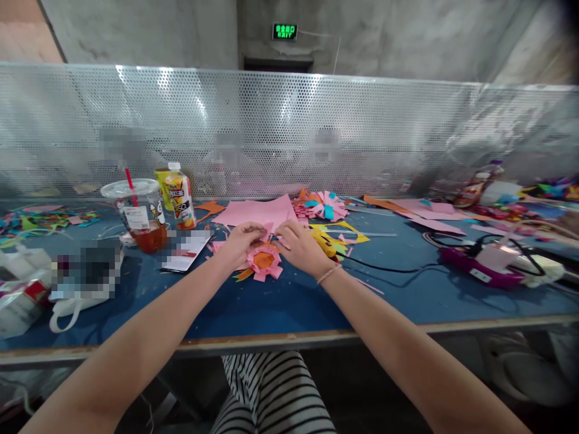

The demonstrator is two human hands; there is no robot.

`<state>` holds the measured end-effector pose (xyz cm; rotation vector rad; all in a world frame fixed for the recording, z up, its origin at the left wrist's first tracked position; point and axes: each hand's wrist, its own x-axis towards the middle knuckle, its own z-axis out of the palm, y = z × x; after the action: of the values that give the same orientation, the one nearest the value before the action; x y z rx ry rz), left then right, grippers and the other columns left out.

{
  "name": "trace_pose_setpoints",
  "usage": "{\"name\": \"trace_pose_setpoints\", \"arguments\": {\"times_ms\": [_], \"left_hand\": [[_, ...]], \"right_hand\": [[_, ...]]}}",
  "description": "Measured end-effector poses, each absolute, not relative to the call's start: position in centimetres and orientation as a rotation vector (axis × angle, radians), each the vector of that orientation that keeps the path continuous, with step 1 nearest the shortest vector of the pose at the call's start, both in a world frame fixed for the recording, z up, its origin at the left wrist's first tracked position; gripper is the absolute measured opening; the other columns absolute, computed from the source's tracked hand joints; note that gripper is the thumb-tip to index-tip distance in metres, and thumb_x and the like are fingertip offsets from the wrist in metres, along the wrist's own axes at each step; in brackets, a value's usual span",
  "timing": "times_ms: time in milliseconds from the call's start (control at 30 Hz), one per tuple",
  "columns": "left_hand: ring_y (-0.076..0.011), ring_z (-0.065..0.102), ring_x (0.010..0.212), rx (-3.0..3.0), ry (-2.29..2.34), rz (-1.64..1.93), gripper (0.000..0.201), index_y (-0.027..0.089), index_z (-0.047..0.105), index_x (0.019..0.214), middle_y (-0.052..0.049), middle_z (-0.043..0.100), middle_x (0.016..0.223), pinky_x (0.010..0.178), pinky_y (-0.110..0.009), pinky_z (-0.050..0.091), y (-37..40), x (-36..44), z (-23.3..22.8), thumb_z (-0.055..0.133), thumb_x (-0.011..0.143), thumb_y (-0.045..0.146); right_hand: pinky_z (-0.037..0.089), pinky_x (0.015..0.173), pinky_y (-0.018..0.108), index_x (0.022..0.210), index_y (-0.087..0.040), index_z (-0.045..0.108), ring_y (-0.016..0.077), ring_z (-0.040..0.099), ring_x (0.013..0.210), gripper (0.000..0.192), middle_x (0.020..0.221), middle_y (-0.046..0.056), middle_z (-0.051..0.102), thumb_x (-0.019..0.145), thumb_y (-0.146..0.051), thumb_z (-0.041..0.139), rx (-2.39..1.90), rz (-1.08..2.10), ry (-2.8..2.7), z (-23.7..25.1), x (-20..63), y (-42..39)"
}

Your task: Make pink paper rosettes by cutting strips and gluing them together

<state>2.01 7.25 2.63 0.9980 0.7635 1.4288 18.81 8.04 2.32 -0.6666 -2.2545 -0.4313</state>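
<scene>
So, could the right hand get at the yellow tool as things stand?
Probably yes: the yellow tool lies just beside the right hand, with nothing seen between them. That hand seems busy with pink paper, though, so may need to pause.

In front of you, a perforated metal screen (271, 108) runs along the far side of the blue table (271, 310), with a grey concrete wall (384, 45) and a lit green EXIT sign (284, 32) beyond. On your left stands a clear plastic cup (143, 220) with a red straw (131, 185); near it, a white-capped drink bottle (180, 199). Over on your right you have a purple power strip (464, 265) and, farther back, a purple-capped bottle (477, 185).
</scene>
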Motion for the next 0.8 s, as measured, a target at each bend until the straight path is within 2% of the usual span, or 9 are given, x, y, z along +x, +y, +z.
{"name": "trace_pose_setpoints", "arguments": {"times_ms": [367,800], "left_hand": [[-0.0072,0.054,0.052,0.908,0.727,1.392,0.016,0.014,0.053,0.060,0.003,0.055,0.053,0.057,-0.021,0.047,5.6,2.9,3.9,0.063,0.053,0.004],[-0.0059,0.053,0.053,0.950,0.699,1.357,0.017,0.014,0.055,0.063,0.004,0.056,0.056,0.058,-0.021,0.047,5.8,2.7,3.8,0.068,0.053,0.012]], "right_hand": [[0.047,0.076,0.032,0.087,-0.019,0.058,0.0162,0.050,0.083,0.014,0.086,0.007,0.053,0.087,-0.023,0.044,-0.574,-0.326,-2.203,2.2,18.4,7.9],[0.048,0.071,0.031,0.088,-0.020,0.057,0.0152,0.052,0.078,0.012,0.086,0.006,0.051,0.085,-0.019,0.046,-0.505,-0.255,-2.173,2.6,18.1,7.0]]}}
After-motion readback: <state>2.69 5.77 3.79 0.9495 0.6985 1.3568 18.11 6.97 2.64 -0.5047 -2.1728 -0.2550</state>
